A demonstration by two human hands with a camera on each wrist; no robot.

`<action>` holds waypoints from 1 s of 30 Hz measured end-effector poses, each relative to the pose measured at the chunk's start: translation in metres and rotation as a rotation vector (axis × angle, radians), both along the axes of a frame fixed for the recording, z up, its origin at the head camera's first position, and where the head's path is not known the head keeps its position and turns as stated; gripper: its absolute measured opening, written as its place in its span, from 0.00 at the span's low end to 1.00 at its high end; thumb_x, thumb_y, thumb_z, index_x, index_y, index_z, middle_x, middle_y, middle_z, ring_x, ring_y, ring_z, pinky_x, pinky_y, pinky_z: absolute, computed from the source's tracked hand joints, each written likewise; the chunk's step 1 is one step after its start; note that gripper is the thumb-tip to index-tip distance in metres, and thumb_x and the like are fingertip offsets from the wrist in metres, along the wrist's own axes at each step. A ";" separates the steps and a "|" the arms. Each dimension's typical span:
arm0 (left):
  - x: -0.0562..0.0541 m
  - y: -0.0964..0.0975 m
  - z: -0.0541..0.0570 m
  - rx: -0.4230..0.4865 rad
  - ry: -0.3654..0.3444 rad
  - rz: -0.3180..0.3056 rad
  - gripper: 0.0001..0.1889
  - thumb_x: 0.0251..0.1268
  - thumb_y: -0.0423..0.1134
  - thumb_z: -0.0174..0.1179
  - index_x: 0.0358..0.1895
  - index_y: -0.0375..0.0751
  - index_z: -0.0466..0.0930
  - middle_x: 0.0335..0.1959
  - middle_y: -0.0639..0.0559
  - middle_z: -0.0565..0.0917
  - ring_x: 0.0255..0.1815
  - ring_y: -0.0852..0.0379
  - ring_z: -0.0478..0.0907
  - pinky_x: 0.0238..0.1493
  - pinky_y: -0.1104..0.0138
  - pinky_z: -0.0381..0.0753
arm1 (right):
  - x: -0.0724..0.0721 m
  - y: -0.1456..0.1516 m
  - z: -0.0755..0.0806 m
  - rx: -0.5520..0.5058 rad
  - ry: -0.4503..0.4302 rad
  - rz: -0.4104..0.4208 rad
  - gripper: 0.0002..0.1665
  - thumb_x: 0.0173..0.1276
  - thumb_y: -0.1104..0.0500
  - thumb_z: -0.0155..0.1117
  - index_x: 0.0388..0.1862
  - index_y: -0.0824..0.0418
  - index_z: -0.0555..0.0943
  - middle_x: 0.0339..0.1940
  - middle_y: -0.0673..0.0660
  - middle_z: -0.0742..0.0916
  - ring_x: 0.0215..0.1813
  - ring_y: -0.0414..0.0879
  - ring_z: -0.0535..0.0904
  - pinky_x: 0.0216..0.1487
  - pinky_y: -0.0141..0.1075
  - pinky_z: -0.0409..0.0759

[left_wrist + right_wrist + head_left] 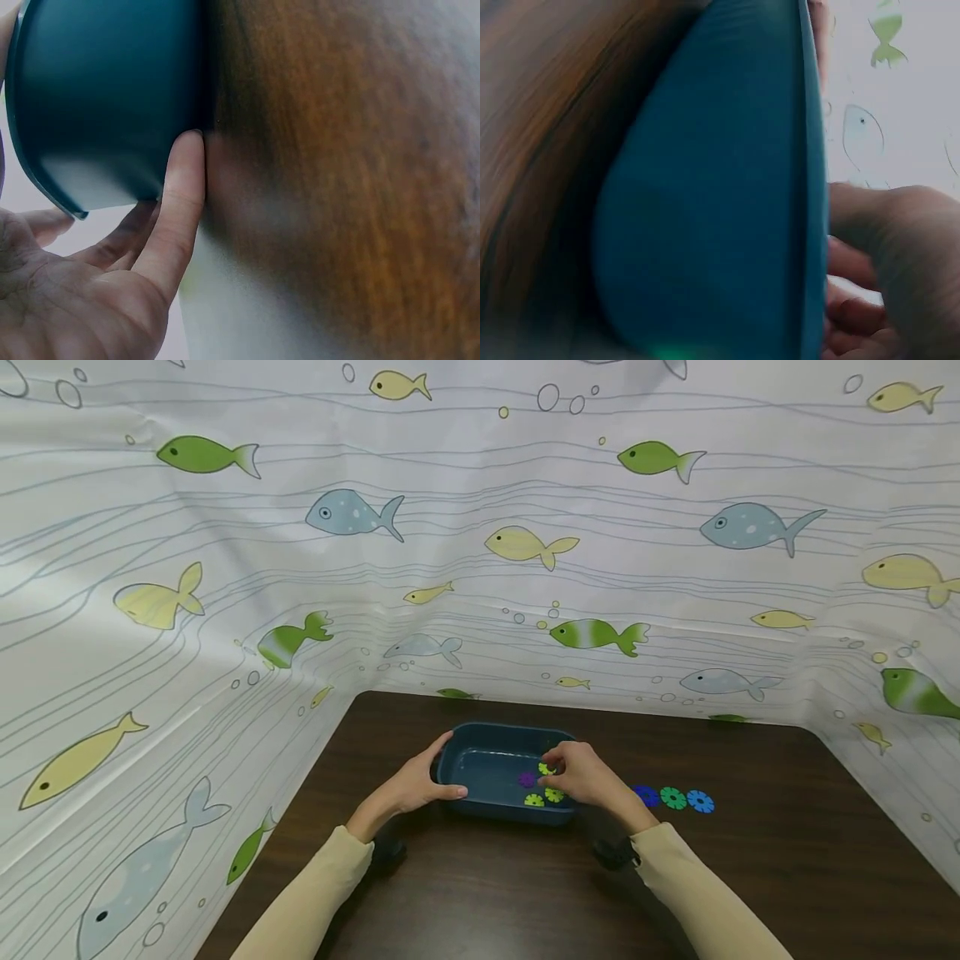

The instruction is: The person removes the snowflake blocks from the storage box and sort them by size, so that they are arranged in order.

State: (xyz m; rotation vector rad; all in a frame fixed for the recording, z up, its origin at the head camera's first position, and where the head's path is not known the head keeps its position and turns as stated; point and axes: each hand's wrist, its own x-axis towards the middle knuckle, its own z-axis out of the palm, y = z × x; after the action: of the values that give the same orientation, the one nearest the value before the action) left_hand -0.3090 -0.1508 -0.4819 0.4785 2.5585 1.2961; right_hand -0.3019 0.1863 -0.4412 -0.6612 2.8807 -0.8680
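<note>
My left hand grips the left end of a dark blue rectangular tub, its thumb at the front rim. In the left wrist view, a finger lies against the wall of the tub. The right hand reaches over the tub's right end, fingers bent. A yellow-green notched disc shows between its thumb and fingertips; whether they pinch it is unclear. A purple notched disc and two more yellow-green discs lie nearby in the tub. In the right wrist view, the tub wall hides the fingertips.
To the right of the tub, a blue-violet disc, a green disc and a lighter blue disc lie in a row on the dark wooden table. A white fish-patterned sheet hangs behind the table and along its sides.
</note>
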 end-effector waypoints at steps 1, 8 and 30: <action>0.000 0.000 0.000 0.002 0.001 -0.001 0.64 0.61 0.61 0.78 0.91 0.48 0.45 0.90 0.33 0.57 0.83 0.27 0.66 0.79 0.29 0.68 | -0.002 -0.005 -0.001 0.016 -0.010 0.005 0.21 0.71 0.59 0.78 0.58 0.71 0.89 0.49 0.63 0.92 0.45 0.47 0.87 0.49 0.42 0.91; 0.000 0.000 0.002 0.017 0.000 0.001 0.63 0.61 0.61 0.78 0.91 0.48 0.45 0.90 0.34 0.57 0.83 0.28 0.67 0.80 0.30 0.69 | -0.011 -0.029 -0.009 0.076 -0.042 -0.010 0.22 0.69 0.62 0.80 0.57 0.73 0.89 0.51 0.66 0.94 0.51 0.55 0.92 0.58 0.51 0.92; 0.000 -0.002 -0.001 0.021 -0.002 0.006 0.64 0.61 0.62 0.78 0.91 0.47 0.45 0.89 0.33 0.59 0.81 0.29 0.69 0.78 0.30 0.71 | -0.025 -0.045 -0.020 0.176 -0.112 -0.085 0.12 0.71 0.61 0.79 0.48 0.67 0.92 0.42 0.60 0.92 0.37 0.45 0.83 0.48 0.44 0.92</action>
State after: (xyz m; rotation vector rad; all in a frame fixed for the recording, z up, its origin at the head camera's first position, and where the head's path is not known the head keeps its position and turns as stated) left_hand -0.3092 -0.1524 -0.4830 0.4736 2.5488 1.3262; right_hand -0.3265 0.1412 -0.4607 -0.4617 2.8575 -0.6278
